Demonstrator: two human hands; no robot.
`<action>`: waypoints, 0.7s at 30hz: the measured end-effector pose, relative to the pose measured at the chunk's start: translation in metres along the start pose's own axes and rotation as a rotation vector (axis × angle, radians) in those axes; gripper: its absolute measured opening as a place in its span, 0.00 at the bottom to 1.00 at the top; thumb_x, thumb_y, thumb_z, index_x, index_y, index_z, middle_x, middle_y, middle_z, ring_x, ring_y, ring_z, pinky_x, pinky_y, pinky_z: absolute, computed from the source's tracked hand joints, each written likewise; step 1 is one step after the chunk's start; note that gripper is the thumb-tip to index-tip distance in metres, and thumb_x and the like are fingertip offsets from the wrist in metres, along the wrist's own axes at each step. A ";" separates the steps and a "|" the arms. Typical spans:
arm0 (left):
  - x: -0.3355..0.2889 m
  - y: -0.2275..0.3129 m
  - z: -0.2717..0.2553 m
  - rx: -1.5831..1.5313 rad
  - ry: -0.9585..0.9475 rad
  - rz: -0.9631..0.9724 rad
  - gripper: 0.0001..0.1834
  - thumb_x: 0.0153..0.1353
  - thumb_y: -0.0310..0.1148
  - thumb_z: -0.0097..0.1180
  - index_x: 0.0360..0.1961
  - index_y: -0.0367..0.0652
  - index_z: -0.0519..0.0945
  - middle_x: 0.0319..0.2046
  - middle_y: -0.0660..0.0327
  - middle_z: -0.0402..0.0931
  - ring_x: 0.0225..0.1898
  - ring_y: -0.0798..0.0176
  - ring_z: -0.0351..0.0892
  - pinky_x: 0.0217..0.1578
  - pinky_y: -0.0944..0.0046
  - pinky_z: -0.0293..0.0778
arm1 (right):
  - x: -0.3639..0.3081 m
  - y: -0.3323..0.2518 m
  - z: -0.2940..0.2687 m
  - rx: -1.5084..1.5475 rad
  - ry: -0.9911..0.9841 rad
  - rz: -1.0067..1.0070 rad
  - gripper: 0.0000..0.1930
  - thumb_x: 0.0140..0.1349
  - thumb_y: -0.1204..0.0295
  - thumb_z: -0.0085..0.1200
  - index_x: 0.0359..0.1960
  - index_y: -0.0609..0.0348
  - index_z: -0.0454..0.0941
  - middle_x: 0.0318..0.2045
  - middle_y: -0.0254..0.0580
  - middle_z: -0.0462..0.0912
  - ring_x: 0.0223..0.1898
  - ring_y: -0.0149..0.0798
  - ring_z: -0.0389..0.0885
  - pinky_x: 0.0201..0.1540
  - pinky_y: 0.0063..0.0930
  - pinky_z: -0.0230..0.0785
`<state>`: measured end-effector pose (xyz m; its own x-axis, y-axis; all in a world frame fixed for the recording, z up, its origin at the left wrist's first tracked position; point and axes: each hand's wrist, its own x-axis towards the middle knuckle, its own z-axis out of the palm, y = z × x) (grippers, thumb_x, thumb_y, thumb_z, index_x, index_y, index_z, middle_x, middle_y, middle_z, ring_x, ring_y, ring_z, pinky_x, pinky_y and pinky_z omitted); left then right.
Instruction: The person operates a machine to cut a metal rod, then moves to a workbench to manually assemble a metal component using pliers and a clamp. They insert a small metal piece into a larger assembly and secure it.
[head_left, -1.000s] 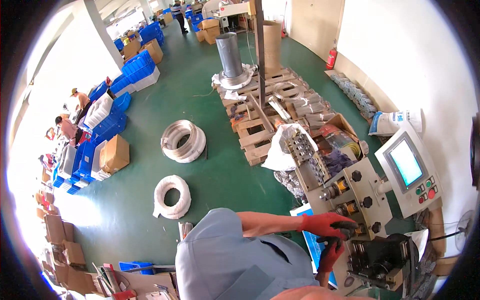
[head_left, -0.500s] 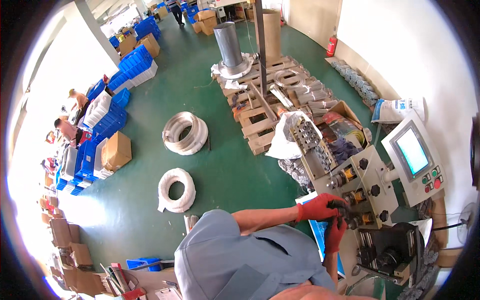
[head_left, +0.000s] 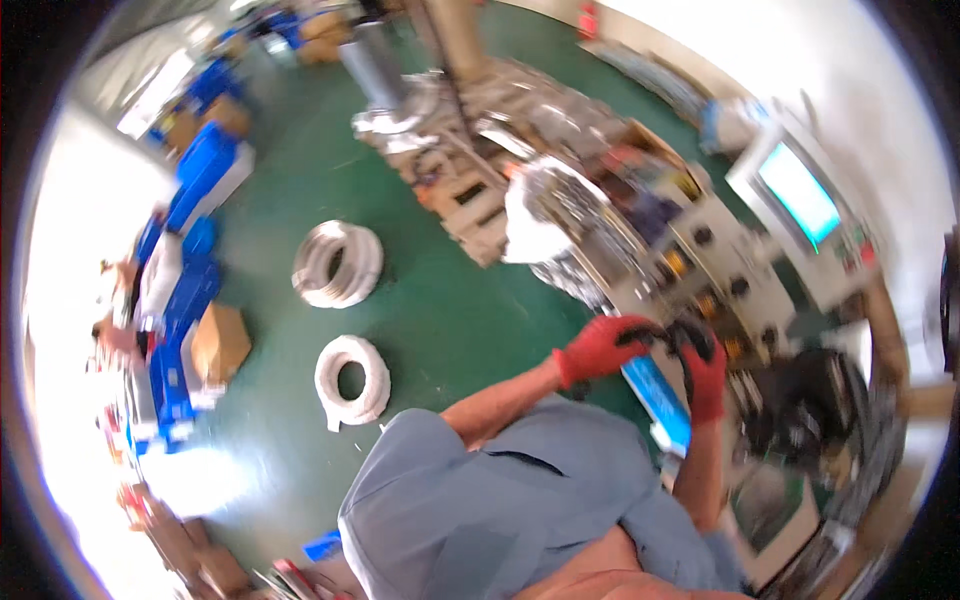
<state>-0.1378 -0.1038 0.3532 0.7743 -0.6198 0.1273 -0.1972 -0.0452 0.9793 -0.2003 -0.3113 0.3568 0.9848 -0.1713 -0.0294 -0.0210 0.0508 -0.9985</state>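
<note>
Both my hands wear red gloves with dark palms. My left hand (head_left: 612,348) reaches in from the left, and my right hand (head_left: 703,368) comes up from below. They meet in front of a machine (head_left: 722,268) with orange-yellow springs and black knobs. The fingers of each hand look closed and curled toward the other hand. Whatever is between them is too small and blurred to make out. Just below the hands lies a blue and white flat piece (head_left: 657,403).
A control panel (head_left: 800,195) with a lit screen stands right of the machine. Beyond it is a wooden pallet (head_left: 470,205) bearing a grey cylinder (head_left: 372,68). Two coils, one of bare wire (head_left: 338,264) and one wrapped in white (head_left: 352,381), lie on the green floor. Blue crates (head_left: 190,290) line the left.
The view has turned and blurred, so the pallet and machine appear shifted. My hands have moved slightly apart from their closer hold, with the right one now further right.
</note>
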 end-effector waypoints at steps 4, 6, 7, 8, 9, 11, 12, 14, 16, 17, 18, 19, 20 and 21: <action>-0.006 -0.003 0.003 -0.069 -0.054 -0.065 0.18 0.60 0.26 0.56 0.52 0.40 0.78 0.40 0.59 0.82 0.40 0.70 0.80 0.42 0.67 0.76 | 0.005 0.001 0.011 -0.002 0.099 0.025 0.16 0.57 0.73 0.60 0.48 0.63 0.79 0.41 0.38 0.83 0.42 0.31 0.79 0.49 0.27 0.71; -0.006 -0.006 0.009 -0.159 -0.070 -0.139 0.17 0.60 0.25 0.55 0.51 0.38 0.79 0.39 0.60 0.82 0.39 0.70 0.80 0.41 0.68 0.76 | 0.002 -0.006 0.011 0.119 0.026 0.075 0.16 0.56 0.72 0.62 0.47 0.60 0.79 0.38 0.34 0.84 0.39 0.29 0.79 0.45 0.25 0.73; -0.009 0.002 0.007 -0.217 -0.074 -0.197 0.16 0.59 0.25 0.56 0.49 0.38 0.79 0.38 0.60 0.82 0.38 0.70 0.79 0.41 0.68 0.75 | 0.001 -0.009 0.014 0.083 0.054 0.098 0.15 0.56 0.73 0.62 0.46 0.60 0.80 0.37 0.34 0.84 0.38 0.28 0.79 0.45 0.25 0.73; -0.010 0.007 0.007 -0.272 -0.075 -0.257 0.15 0.58 0.25 0.56 0.48 0.38 0.80 0.37 0.60 0.82 0.37 0.71 0.79 0.40 0.68 0.75 | -0.003 -0.013 0.014 0.053 0.062 0.059 0.14 0.56 0.73 0.62 0.45 0.61 0.80 0.37 0.35 0.84 0.38 0.27 0.79 0.44 0.25 0.73; -0.010 0.008 0.007 -0.237 -0.103 -0.255 0.15 0.59 0.25 0.56 0.48 0.37 0.80 0.37 0.60 0.82 0.37 0.71 0.79 0.40 0.69 0.75 | -0.005 -0.015 0.015 0.027 0.051 0.017 0.13 0.57 0.72 0.61 0.44 0.61 0.81 0.36 0.35 0.85 0.37 0.26 0.79 0.43 0.25 0.73; -0.009 0.009 0.009 -0.168 -0.154 -0.245 0.15 0.59 0.24 0.55 0.48 0.36 0.80 0.37 0.61 0.82 0.37 0.73 0.78 0.40 0.70 0.75 | -0.011 -0.011 0.009 -0.042 0.119 0.015 0.12 0.56 0.72 0.61 0.42 0.62 0.81 0.36 0.36 0.85 0.37 0.26 0.78 0.43 0.25 0.73; -0.009 0.009 0.010 -0.164 -0.163 -0.246 0.15 0.59 0.24 0.55 0.48 0.36 0.80 0.37 0.61 0.82 0.37 0.72 0.78 0.39 0.70 0.75 | -0.014 -0.009 0.008 -0.077 0.149 0.014 0.12 0.56 0.71 0.61 0.41 0.62 0.81 0.36 0.37 0.85 0.37 0.26 0.78 0.43 0.25 0.72; -0.010 0.009 0.014 -0.155 -0.181 -0.247 0.15 0.59 0.24 0.55 0.48 0.36 0.80 0.37 0.61 0.82 0.37 0.72 0.78 0.39 0.70 0.75 | -0.022 -0.013 0.009 -0.004 0.158 0.005 0.12 0.56 0.70 0.61 0.41 0.62 0.82 0.35 0.37 0.85 0.36 0.26 0.78 0.42 0.25 0.72; -0.010 0.007 0.017 -0.177 -0.201 -0.244 0.15 0.59 0.23 0.56 0.48 0.36 0.79 0.37 0.61 0.82 0.36 0.71 0.78 0.38 0.70 0.75 | -0.030 -0.013 0.007 0.025 0.185 -0.018 0.12 0.56 0.70 0.62 0.40 0.62 0.82 0.35 0.37 0.85 0.36 0.26 0.79 0.41 0.25 0.72; -0.011 0.005 0.018 -0.189 -0.213 -0.243 0.15 0.59 0.23 0.56 0.48 0.35 0.79 0.37 0.60 0.82 0.36 0.71 0.78 0.38 0.70 0.75 | -0.034 -0.008 0.006 0.021 0.202 -0.032 0.12 0.56 0.71 0.62 0.40 0.62 0.82 0.35 0.37 0.85 0.36 0.26 0.79 0.41 0.25 0.73; -0.010 0.006 0.018 -0.173 -0.223 -0.237 0.15 0.58 0.23 0.56 0.48 0.35 0.79 0.37 0.60 0.82 0.35 0.71 0.78 0.37 0.70 0.75 | -0.037 -0.007 0.004 0.021 0.219 -0.050 0.12 0.55 0.71 0.63 0.40 0.62 0.82 0.35 0.37 0.85 0.35 0.25 0.79 0.41 0.25 0.73; -0.010 0.005 0.018 -0.161 -0.236 -0.228 0.15 0.58 0.22 0.56 0.48 0.35 0.79 0.37 0.60 0.82 0.35 0.71 0.78 0.37 0.70 0.75 | -0.041 -0.008 0.003 0.045 0.260 -0.048 0.12 0.55 0.71 0.63 0.40 0.62 0.82 0.34 0.37 0.85 0.35 0.25 0.79 0.40 0.24 0.74; -0.010 0.004 0.019 -0.149 -0.251 -0.220 0.15 0.58 0.22 0.55 0.48 0.35 0.79 0.37 0.59 0.82 0.35 0.70 0.78 0.36 0.70 0.75 | -0.046 -0.009 0.002 0.069 0.302 -0.046 0.13 0.54 0.72 0.64 0.40 0.62 0.82 0.34 0.36 0.85 0.35 0.25 0.79 0.39 0.24 0.74; -0.008 0.004 0.019 -0.137 -0.276 -0.224 0.15 0.58 0.22 0.55 0.48 0.34 0.79 0.37 0.59 0.82 0.35 0.70 0.78 0.36 0.70 0.75 | -0.051 -0.011 0.000 0.092 0.349 -0.046 0.13 0.53 0.72 0.65 0.40 0.62 0.82 0.33 0.36 0.85 0.34 0.25 0.79 0.38 0.24 0.75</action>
<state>-0.1563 -0.1136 0.3531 0.5943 -0.7950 -0.1216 0.0558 -0.1100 0.9924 -0.2500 -0.3028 0.3694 0.8658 -0.5002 -0.0144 0.0532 0.1206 -0.9913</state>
